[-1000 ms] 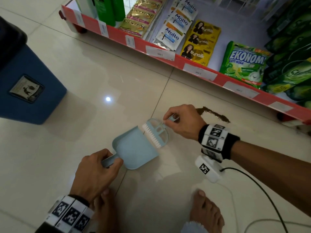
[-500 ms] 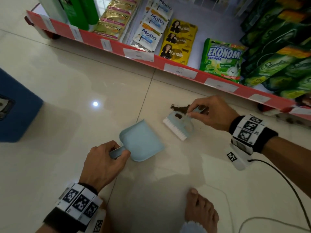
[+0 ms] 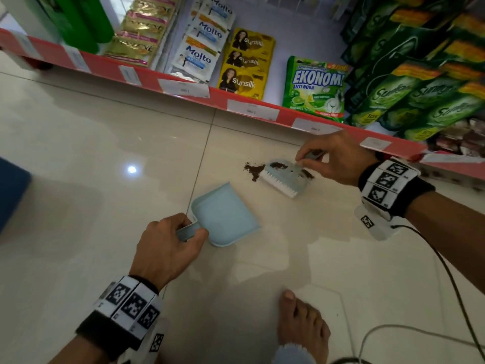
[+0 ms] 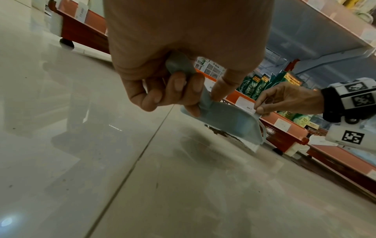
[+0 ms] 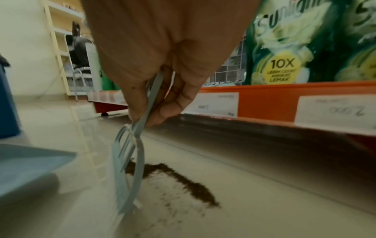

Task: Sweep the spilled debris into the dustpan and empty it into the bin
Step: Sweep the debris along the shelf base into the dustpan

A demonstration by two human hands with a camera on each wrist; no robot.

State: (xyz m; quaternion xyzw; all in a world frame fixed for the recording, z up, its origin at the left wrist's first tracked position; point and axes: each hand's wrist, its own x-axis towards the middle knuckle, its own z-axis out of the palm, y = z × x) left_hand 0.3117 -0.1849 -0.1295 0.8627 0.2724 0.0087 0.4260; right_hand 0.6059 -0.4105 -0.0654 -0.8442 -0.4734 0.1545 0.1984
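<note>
A line of dark brown debris point(image 3: 253, 169) point(image 5: 183, 180) lies on the tiled floor just in front of the shelf. My right hand point(image 3: 333, 160) point(image 5: 162, 67) pinches the handle of a light blue brush point(image 3: 284, 177) point(image 5: 128, 169), whose white bristles rest on the floor over the debris. Nearer to me, my left hand point(image 3: 168, 244) point(image 4: 173, 77) grips the handle of a light blue dustpan point(image 3: 225, 215) point(image 4: 230, 120). The pan lies a short way left of the brush, with nothing visible in it. The blue bin point(image 3: 11, 190) shows only at the far left edge.
A red-edged store shelf point(image 3: 252, 107) with sachets and green detergent pouches runs along the back, right behind the debris. My bare foot point(image 3: 301, 327) stands on the floor near me. A cable point(image 3: 446, 271) trails from my right wrist.
My right hand has carried the brush away from the dustpan, to the right, and set it down on the debris. The dustpan has followed a little. The view has swung right, leaving the bin at the edge.
</note>
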